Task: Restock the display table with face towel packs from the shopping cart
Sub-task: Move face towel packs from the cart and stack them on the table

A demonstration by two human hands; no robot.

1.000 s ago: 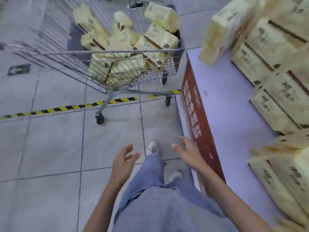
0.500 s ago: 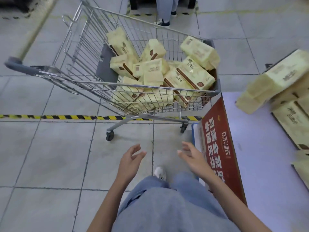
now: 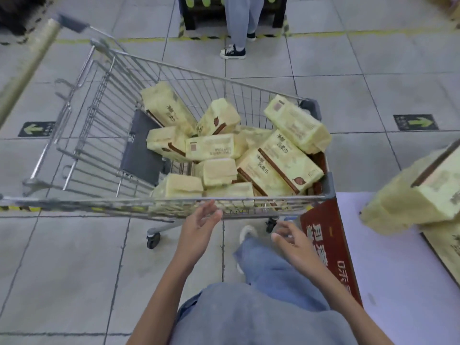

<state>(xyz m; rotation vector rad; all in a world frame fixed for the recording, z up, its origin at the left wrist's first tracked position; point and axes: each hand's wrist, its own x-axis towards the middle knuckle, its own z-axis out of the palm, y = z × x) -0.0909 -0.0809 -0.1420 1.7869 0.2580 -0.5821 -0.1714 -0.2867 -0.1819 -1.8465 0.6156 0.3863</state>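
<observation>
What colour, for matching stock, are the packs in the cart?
The packs are pale yellow with a brown stripe, seen in head view.

Bystander's legs point(image 3: 240, 18) & black sneaker point(image 3: 232, 52) at top; green arrow sticker point(image 3: 415, 122) on floor, right side

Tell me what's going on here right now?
A person stands at a silver wire shopping cart piled with pale yellow face towel packs. Both hands are empty and open. The left hand is up by the cart's near rim, and the right hand is lower. The lilac-topped display table on the right already carries stacked packs.
</observation>
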